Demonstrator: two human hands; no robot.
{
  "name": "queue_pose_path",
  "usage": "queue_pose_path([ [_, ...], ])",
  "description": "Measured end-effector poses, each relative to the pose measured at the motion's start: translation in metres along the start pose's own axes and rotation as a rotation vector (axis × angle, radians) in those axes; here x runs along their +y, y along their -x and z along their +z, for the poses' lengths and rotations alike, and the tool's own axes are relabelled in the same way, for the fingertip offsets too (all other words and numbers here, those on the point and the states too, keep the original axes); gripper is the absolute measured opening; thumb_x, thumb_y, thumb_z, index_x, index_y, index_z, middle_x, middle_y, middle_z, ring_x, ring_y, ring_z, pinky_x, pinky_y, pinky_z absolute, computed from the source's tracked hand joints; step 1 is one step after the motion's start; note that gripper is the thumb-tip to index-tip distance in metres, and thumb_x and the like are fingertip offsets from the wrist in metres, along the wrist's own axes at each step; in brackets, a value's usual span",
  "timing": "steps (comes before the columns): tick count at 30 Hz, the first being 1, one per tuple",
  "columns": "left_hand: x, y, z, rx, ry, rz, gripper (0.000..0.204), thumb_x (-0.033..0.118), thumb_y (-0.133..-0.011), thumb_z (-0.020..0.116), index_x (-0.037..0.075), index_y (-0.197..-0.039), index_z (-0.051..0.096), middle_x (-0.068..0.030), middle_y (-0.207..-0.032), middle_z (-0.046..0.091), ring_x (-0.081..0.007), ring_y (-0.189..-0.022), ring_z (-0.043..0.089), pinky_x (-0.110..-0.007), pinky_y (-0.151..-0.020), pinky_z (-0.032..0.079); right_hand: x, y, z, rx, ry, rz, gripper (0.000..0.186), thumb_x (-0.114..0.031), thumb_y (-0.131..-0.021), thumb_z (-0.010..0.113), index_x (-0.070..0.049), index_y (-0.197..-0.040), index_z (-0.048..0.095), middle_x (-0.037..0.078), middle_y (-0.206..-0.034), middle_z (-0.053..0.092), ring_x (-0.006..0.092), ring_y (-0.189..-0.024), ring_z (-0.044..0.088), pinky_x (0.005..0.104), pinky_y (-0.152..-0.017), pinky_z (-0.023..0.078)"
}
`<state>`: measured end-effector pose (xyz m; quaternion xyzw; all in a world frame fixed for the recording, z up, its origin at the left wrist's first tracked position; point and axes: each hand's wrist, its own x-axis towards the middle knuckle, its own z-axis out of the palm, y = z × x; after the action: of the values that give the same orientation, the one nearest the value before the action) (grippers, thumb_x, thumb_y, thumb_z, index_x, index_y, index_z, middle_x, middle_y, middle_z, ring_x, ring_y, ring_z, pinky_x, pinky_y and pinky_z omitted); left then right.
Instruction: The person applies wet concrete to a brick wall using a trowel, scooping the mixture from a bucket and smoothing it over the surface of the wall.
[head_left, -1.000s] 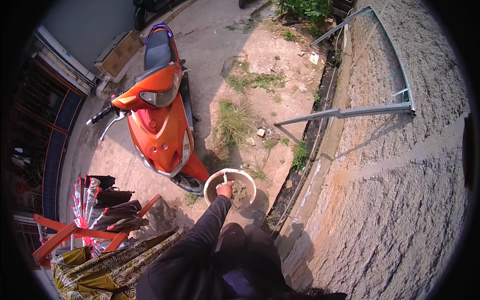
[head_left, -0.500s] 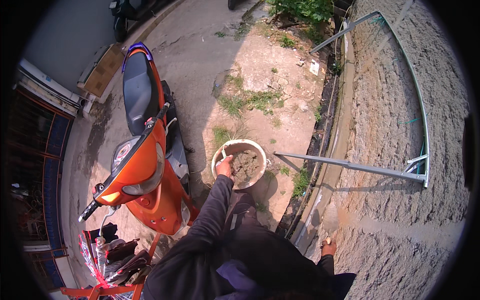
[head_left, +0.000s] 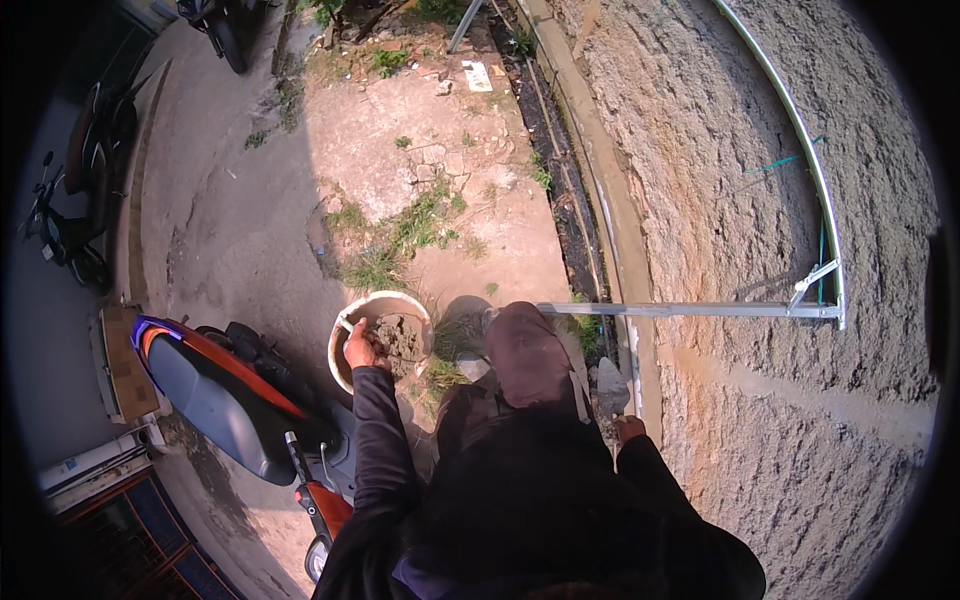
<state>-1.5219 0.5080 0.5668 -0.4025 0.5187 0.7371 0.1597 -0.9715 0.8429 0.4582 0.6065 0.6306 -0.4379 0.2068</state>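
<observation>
My left hand (head_left: pixel 360 350) grips the near rim of a white bucket (head_left: pixel 352 378) that holds grey mortar (head_left: pixel 402 335). The bucket hangs over the patchy ground just left of my raised knee (head_left: pixel 525 350). My right hand (head_left: pixel 628 428) is closed low beside the rough wall, on what looks like a trowel whose grey blade (head_left: pixel 607 385) points up along the wall's foot. Dark sleeves cover both my arms.
A rough plastered wall (head_left: pixel 760 200) fills the right, with a metal bar frame (head_left: pixel 690 310) leaning against it. A narrow gutter (head_left: pixel 565 210) runs along its base. An orange and blue scooter (head_left: pixel 230 400) stands close at lower left. More motorcycles (head_left: pixel 70 220) are parked at far left.
My view has swung round toward the wall. The bucket stayed in my left hand and came along. The scooter slid from ahead to my lower left, and my right hand came into view.
</observation>
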Motion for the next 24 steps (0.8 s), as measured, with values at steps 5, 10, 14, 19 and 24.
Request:
queue_pose_path([
  [5,0.058,-0.021,0.077,-0.031,-0.157,-0.001,0.02,0.025,-0.083,0.065,0.016,-0.073,0.05,0.0057,-0.053,0.038,-0.0108,-0.039,0.032,-0.029,-0.038,0.03,-0.132,-0.002,0.048,-0.128,-0.166,0.162,0.017,-0.022,-0.079,0.066,-0.006,-0.077,0.062,0.006,-0.06,0.057,0.019,-0.055,0.058,0.0354,-0.048,0.046],
  [10,0.06,-0.06,0.199,-0.131,-0.349,-0.023,0.011,0.023,-0.086,0.063,0.016,-0.081,0.056,0.0069,-0.053,0.041,-0.0083,-0.04,0.036,-0.028,-0.04,0.033,-0.186,-0.085,0.09,-0.241,-0.083,0.118,0.034,-0.032,-0.078,0.066,0.002,-0.077,0.063,0.014,-0.069,0.064,0.0262,-0.066,0.063,0.0401,-0.063,0.049],
  [14,0.039,-0.17,0.231,-0.039,-0.507,-0.149,0.008,0.024,-0.086,0.061,0.019,-0.092,0.058,0.0063,-0.052,0.037,-0.0092,-0.038,0.032,-0.028,-0.039,0.037,-0.272,-0.151,0.098,-0.184,-0.004,0.123,0.044,-0.04,-0.078,0.062,-0.002,-0.1,0.062,0.02,-0.101,0.063,0.0338,-0.095,0.061,0.0444,-0.081,0.047],
  [19,-0.025,-0.257,0.324,-0.228,-0.625,-0.085,0.024,0.019,-0.087,0.062,0.015,-0.071,0.046,0.0033,-0.053,0.037,-0.0105,-0.042,0.035,-0.027,-0.04,0.031,-0.418,-0.2,0.037,0.044,-0.055,0.083,0.043,-0.034,-0.082,0.06,-0.004,-0.112,0.052,0.023,-0.107,0.06,0.0405,-0.099,0.057,0.0491,-0.084,0.044],
  [24,-0.098,-0.338,0.424,-0.47,-0.819,0.015,0.014,0.021,-0.088,0.062,0.011,-0.085,0.053,0.0037,-0.059,0.041,-0.0087,-0.044,0.037,-0.026,-0.04,0.032,-0.501,-0.29,0.032,0.224,0.257,-0.143,0.032,-0.029,-0.083,0.056,-0.006,-0.104,0.051,0.019,-0.103,0.06,0.0384,-0.097,0.058,0.0501,-0.081,0.046],
])
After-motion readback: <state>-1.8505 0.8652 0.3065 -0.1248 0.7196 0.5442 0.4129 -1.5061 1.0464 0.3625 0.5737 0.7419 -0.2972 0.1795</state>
